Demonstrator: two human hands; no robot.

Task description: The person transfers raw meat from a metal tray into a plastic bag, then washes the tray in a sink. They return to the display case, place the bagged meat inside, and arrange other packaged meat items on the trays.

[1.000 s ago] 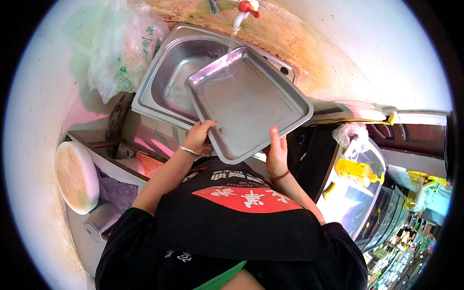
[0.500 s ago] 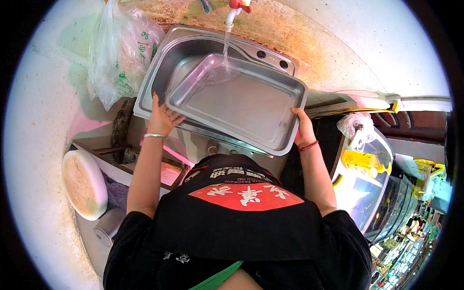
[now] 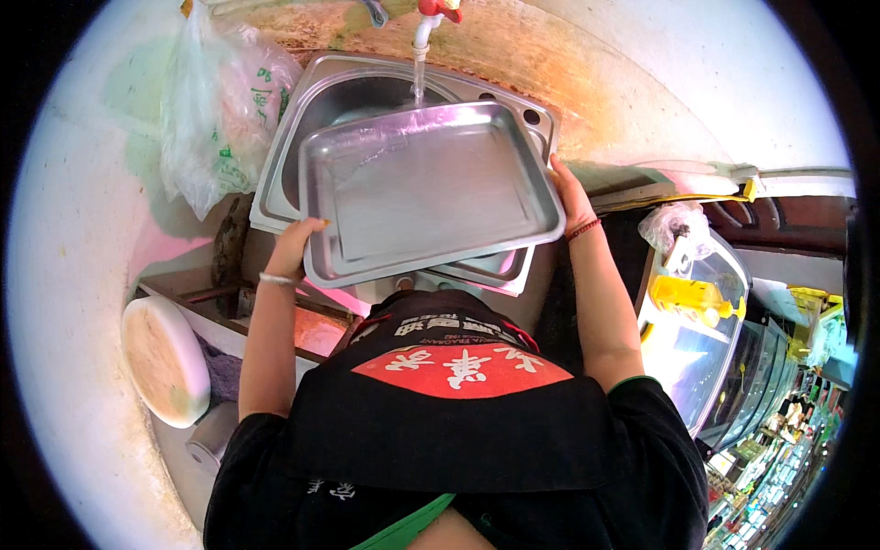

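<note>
Left hand [image 3: 298,246] clamped on the near-left rim of a large steel tray [image 3: 426,192], fingers curled over the edge, silver bracelet at the wrist. Right hand [image 3: 570,197] closed along the tray's right rim, thumb on the edge, red cord around the wrist. Each grip wrapped tight on metal, neither spread. Tray held flat-side up and slightly tilted above a steel sink [image 3: 293,137], covering most of the basin, far edge just under a red-handled tap [image 3: 431,18] with a thin stream of water running onto it. One tray, one sink, one tap, two hands. Hanging at the left of the sink, one clear plastic bag [image 3: 215,115] with green print, contents too blurred to tell. Lower left, one round pale board [image 3: 165,362] leaning beside a pink-lit counter [image 3: 312,325]. Stained, rust-streaked wall [image 3: 587,82] behind the sink. At the right, a glass display case [image 3: 697,348] with one yellow object [image 3: 692,301] and a knotted clear bag [image 3: 678,229] on top. Dark shirt and black apron with a red patch filling the lower middle.
</note>
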